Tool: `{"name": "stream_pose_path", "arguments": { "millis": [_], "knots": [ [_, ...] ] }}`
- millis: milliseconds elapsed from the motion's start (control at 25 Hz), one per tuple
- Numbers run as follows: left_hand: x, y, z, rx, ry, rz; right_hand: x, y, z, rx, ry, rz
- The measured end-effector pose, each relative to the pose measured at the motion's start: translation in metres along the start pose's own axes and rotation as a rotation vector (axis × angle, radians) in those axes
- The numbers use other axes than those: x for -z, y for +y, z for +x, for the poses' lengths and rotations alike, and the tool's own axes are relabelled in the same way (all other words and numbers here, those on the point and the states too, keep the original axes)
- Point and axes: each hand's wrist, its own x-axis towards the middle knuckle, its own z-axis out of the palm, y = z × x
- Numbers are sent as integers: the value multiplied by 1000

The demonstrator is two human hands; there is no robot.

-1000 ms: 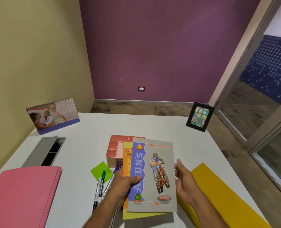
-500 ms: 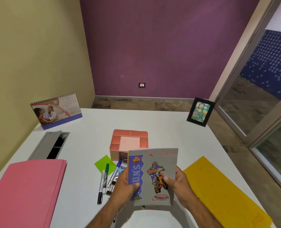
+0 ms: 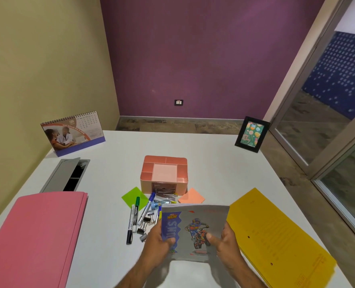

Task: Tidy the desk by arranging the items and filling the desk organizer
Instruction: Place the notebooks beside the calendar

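Near the front edge of the white bench (image 3: 214, 154) I had the notebooks (image 3: 195, 229) squared into one stack and raised clear of the surface, left hand (image 3: 162, 242) and right hand (image 3: 226, 244) each with fingers clenched on a side edge, thumbs on the glossy grey motocross cover. That looked like the arranging step, and the next move called for laying the thin, floppy stack flat somewhere bare. Beyond it the boxy pink desk organizer (image 3: 164, 173) stood unfilled, with smooth round markers (image 3: 139, 215) and small metal binder clips (image 3: 146, 222) loose in front.
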Motion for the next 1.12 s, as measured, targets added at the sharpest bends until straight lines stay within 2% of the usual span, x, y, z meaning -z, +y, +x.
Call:
{"name": "stream_pose_path", "arguments": {
  "millis": [280, 560, 760, 840, 1000, 1120],
  "knots": [
    [2, -11, -13, -23, -3, -34, -4, 24, -13, -19, -5, -45],
    [1, -15, -18, -28, 52, 83, -7, 38, -19, -33, 35, -213],
    [4, -10, -29, -36, 28, 310, -5, 39, -26, -100, 23, -454],
    [6, -13, -31, -30, 41, 402, -4, 36, -28, -84, 35, -493],
    [17, -5, -27, -25, 17, 349, -5, 18, -25, -41, 15, -521],
    [32, 15, -17, -84, 6, 394, -17, -12, -16, 34, -71, -505]
  ]
}}
